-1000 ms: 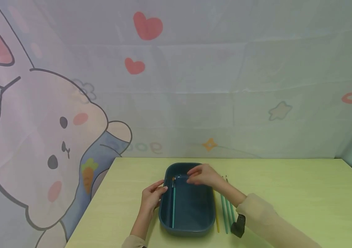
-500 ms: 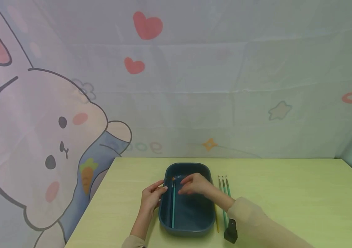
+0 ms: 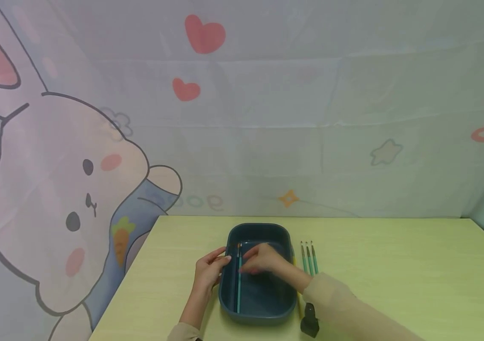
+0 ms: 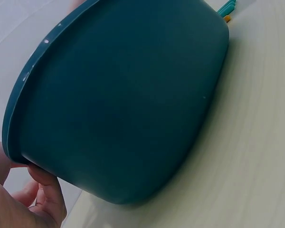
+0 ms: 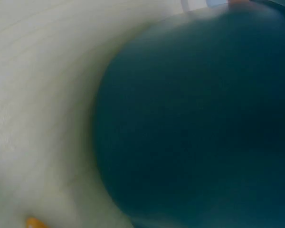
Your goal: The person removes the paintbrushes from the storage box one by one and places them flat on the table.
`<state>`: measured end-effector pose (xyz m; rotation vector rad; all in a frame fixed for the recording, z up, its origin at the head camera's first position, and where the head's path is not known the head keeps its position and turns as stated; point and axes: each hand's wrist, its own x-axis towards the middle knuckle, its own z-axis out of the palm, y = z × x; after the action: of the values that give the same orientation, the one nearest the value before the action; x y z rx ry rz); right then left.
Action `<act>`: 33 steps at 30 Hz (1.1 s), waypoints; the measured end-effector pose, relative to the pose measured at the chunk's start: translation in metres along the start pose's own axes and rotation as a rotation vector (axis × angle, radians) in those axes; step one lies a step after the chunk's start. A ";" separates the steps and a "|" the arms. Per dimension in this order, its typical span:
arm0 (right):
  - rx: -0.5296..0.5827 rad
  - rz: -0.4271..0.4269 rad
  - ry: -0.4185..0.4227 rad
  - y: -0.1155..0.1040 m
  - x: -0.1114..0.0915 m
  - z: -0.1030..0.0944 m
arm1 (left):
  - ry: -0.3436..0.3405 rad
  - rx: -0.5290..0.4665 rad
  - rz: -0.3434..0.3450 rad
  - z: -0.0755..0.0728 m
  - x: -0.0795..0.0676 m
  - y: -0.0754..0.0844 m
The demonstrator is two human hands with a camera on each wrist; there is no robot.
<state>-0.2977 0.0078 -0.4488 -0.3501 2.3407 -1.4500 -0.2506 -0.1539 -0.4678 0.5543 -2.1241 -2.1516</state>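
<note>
In the head view a dark teal, rounded rectangular basin [image 3: 263,320] stands on the table. My left hand [image 3: 209,271] grips its left rim, thumb at the top edge and fingers along the outer wall; the left wrist view shows that hand [image 4: 35,199] at the basin's rim too. Inside, along the left wall, lie a teal paintbrush [image 3: 239,289] and a dark-handled paintbrush [image 3: 237,279], side by side. My right hand [image 3: 265,259] is lowered into the basin, thumb and fingers apart, fingertips beside the teal paintbrush; whether they touch it I cannot tell. The right wrist view shows mostly basin wall [image 5: 190,123].
Right of the basin, three teal paintbrushes [image 3: 309,260] lie on the pale yellow table [image 3: 395,265], partly under my right forearm. A yellow-handled paintbrush [image 3: 299,310] lies close along the basin's right side. A printed cloth [image 3: 267,142] hangs behind.
My right hand has moved left and down into the basin, from above its far right side to beside the teal paintbrush. My left hand and the basin have stayed put.
</note>
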 end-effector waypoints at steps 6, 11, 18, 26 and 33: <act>-0.023 0.031 0.007 0.003 0.001 0.005 | 0.000 0.001 -0.009 0.000 0.000 0.001; -0.029 0.041 0.022 0.004 0.001 0.008 | 0.002 0.006 -0.009 0.000 0.000 0.001; -0.011 0.025 0.024 0.006 0.001 0.012 | -0.002 0.016 -0.007 0.000 0.000 0.001; 0.010 0.014 0.033 0.011 0.004 0.015 | -0.010 0.014 -0.004 0.001 0.001 0.000; -0.004 -0.009 0.043 0.012 0.006 0.018 | 0.000 0.014 -0.004 -0.001 0.000 0.002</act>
<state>-0.2953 -0.0040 -0.4680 -0.3343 2.3789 -1.4713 -0.2504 -0.1545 -0.4662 0.5606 -2.1415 -2.1404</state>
